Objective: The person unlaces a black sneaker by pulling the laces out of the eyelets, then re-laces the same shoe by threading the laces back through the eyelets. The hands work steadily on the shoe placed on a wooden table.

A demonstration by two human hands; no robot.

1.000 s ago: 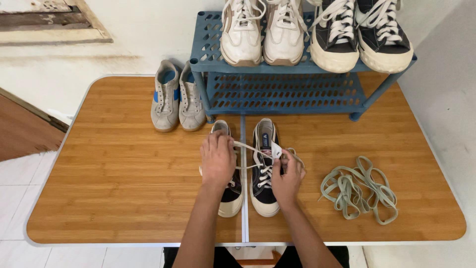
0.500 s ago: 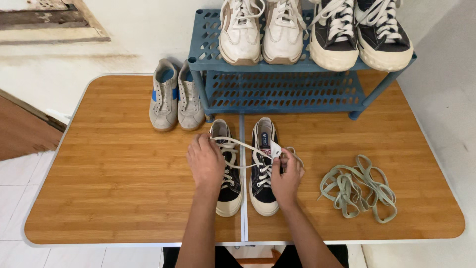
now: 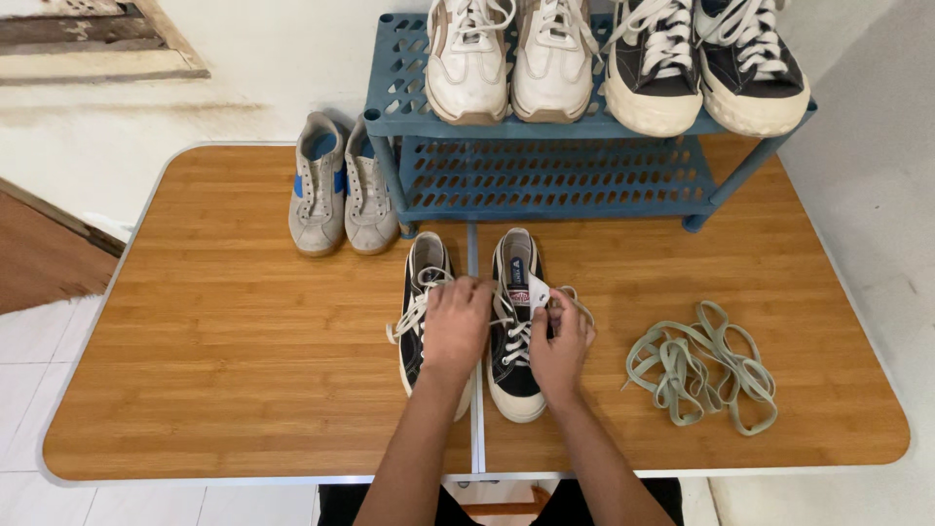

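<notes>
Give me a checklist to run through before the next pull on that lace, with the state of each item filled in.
1. Right hand on the right black shoe, at its laces: ok.
2. Left hand over the gap between the pair, fingers at the same laces: ok.
3. Which lace end each grip holds: cannot tell, fingers hide it.
4. Left black shoe flat on the table, laces loose: ok.
5. Spare green laces apart from the hands: ok.
</notes>
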